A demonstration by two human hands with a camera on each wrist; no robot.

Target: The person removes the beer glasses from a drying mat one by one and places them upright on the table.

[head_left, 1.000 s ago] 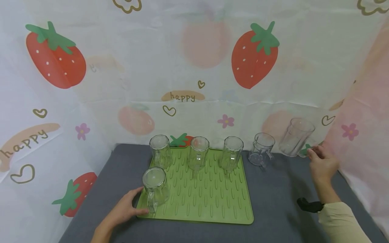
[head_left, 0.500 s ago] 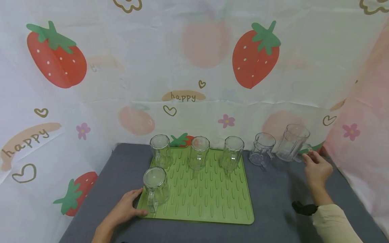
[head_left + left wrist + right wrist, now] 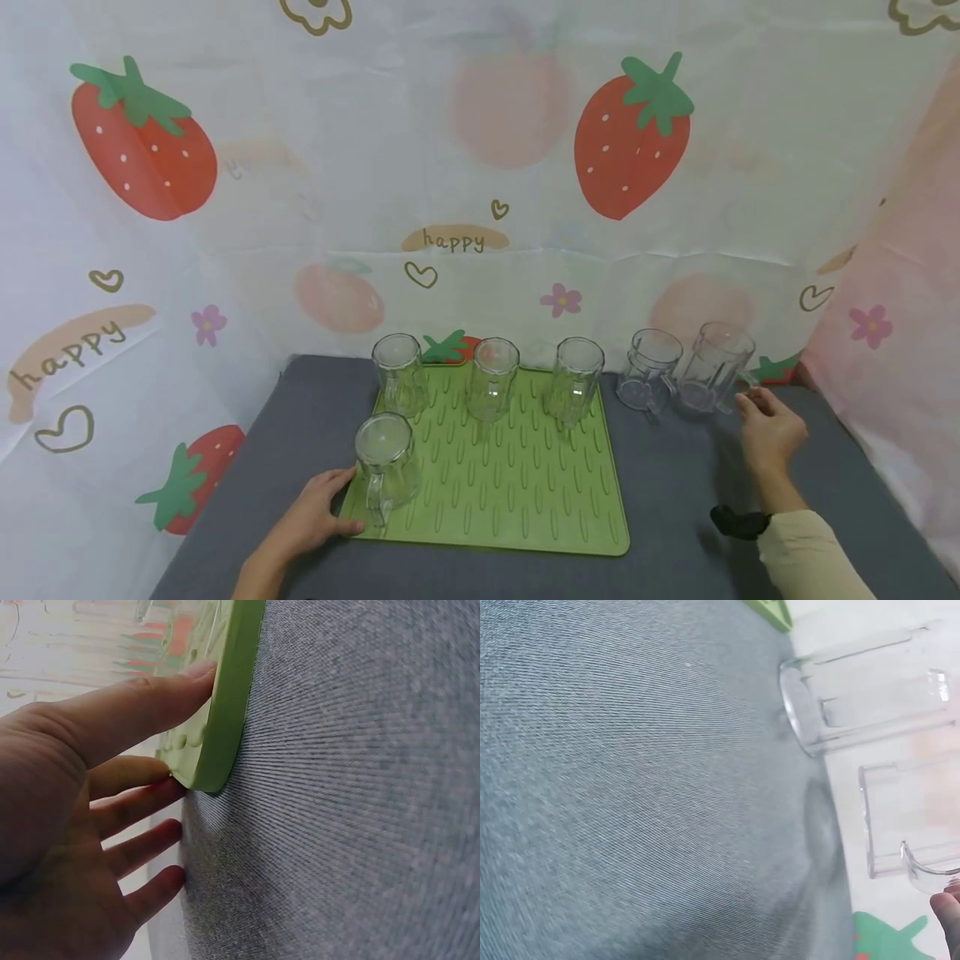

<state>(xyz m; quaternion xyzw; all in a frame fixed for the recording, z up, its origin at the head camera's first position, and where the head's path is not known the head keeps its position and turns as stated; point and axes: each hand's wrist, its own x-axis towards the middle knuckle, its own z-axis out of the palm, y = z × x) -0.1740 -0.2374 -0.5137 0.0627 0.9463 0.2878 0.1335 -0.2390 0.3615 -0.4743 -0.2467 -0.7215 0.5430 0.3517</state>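
My right hand (image 3: 772, 425) pinches the handle of a clear glass mug (image 3: 716, 367) at the back right. In the right wrist view, a gap and a shadow separate this mug (image 3: 907, 817) from the table. Just left of it another glass mug (image 3: 648, 371) stands on the table. My left hand (image 3: 307, 508) rests at the front left corner of a green ribbed drying mat (image 3: 510, 492), fingers extended. Its thumb (image 3: 176, 694) lies on the mat's edge in the left wrist view. Close by that hand, a glass mug (image 3: 390, 467) stands on the mat, handle toward me.
Three more glass mugs stand along the back of the mat: a left one (image 3: 400, 375), a middle one (image 3: 492, 379) and a right one (image 3: 576, 379). Behind the grey table (image 3: 675, 500) hangs a strawberry-print curtain (image 3: 337, 167), which also closes both sides.
My right hand has brought the held mug left and down, close beside the standing mug, and the mug is more upright. My left hand stays at the mat corner.
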